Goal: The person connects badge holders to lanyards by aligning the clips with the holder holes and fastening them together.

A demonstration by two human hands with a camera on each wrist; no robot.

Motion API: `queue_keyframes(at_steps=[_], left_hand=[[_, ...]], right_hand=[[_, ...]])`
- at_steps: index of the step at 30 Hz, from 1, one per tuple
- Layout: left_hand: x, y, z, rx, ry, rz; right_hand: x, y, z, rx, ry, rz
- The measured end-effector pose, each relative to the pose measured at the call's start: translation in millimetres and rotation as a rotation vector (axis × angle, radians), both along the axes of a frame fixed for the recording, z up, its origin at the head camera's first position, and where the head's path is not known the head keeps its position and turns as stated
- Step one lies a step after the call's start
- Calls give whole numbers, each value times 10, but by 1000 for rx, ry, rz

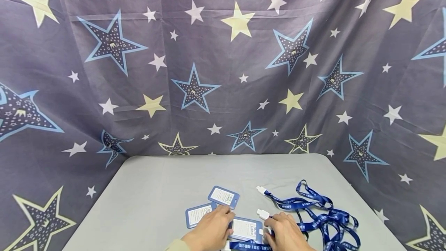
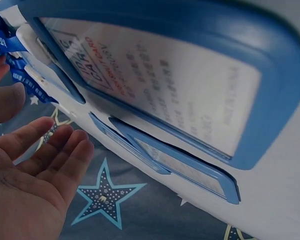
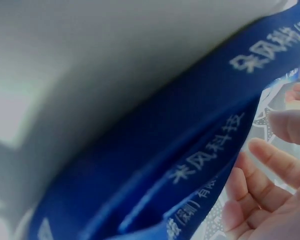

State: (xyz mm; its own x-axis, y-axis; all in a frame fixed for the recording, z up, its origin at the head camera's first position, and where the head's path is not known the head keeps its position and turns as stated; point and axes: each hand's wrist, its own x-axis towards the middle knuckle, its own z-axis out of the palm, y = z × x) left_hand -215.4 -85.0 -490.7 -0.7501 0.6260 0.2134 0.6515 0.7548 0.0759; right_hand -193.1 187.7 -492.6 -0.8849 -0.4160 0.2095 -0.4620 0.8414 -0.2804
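Note:
A blue-framed ID card holder [image 1: 245, 229] lies between the two hands, its printed card facing up. My left hand [image 1: 212, 227] is at its left end, and the left wrist view shows those fingers [image 2: 70, 155] relaxed and apart from the thumb. At the holder's right end, beside a small white clip [image 1: 261, 232], is my right hand [image 1: 287, 232]. Its fingers [image 3: 270, 160] are loosely bent with a gap to the thumb. Two more card holders, one farther back [image 1: 223, 196] and one partly behind the left hand [image 1: 200, 214], lie on the table.
Several blue lanyards [image 1: 327, 220] with white printing lie tangled at the right. Two of their white clips [image 1: 261, 190] point left. Another blue lanyard [image 1: 249, 246] runs along the near side of the middle holder. A star-patterned curtain [image 1: 209, 49] surrounds the grey table [image 1: 156, 189].

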Motion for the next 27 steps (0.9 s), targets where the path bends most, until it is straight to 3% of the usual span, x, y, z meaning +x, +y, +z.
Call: queue_keyframes(at_steps=[9, 16, 27], left_hand=[[41, -82, -10, 31, -25, -12], [66, -171, -46, 62, 27, -45], [92, -254, -56, 45, 38, 8]], right_hand=[[-6, 0, 3, -1, -20, -5], [0, -11, 5, 4, -16, -16], [0, -21, 2, 6, 0, 0]])
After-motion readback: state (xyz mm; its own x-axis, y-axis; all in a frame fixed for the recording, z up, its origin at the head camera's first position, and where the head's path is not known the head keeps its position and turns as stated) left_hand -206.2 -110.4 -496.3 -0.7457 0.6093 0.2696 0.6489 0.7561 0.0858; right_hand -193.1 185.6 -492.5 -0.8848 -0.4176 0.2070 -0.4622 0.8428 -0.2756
